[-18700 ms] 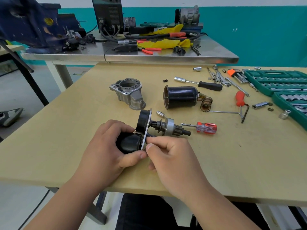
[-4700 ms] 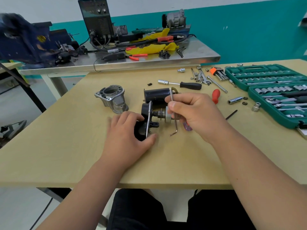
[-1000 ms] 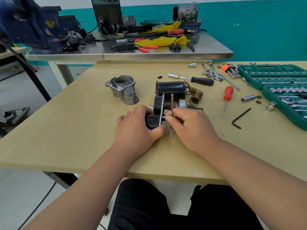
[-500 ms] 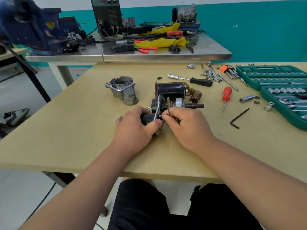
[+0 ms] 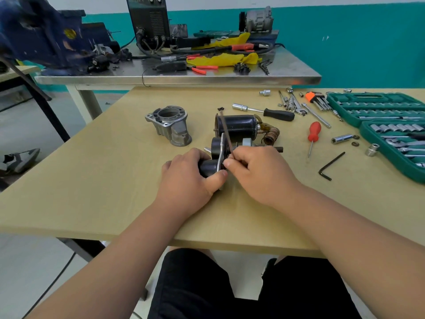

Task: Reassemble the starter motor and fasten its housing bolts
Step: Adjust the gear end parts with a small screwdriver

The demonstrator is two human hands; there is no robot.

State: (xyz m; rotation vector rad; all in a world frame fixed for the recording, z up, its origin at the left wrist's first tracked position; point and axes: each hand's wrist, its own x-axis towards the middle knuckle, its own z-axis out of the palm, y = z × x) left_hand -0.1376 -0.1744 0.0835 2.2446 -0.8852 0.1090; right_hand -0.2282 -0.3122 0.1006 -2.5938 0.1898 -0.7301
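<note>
Open bench [image 5: 96, 171] to your left; its near edge runs under your forearms.
Left hand [image 5: 186, 178] grips the black starter [image 5: 215, 146]; right hand [image 5: 259, 176] pinches a thin rod [image 5: 225, 130] at its plate.

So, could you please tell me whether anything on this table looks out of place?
Nothing looks damaged or spilled. Only small parts lie loose outside the green socket case: a socket near the far edge and two small rings beside the case.

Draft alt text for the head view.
The left hand grips a starter motor assembly on a tan table while the right hand pinches a thin dark tool at its plate. A silver housing and green socket set lie nearby.
</note>
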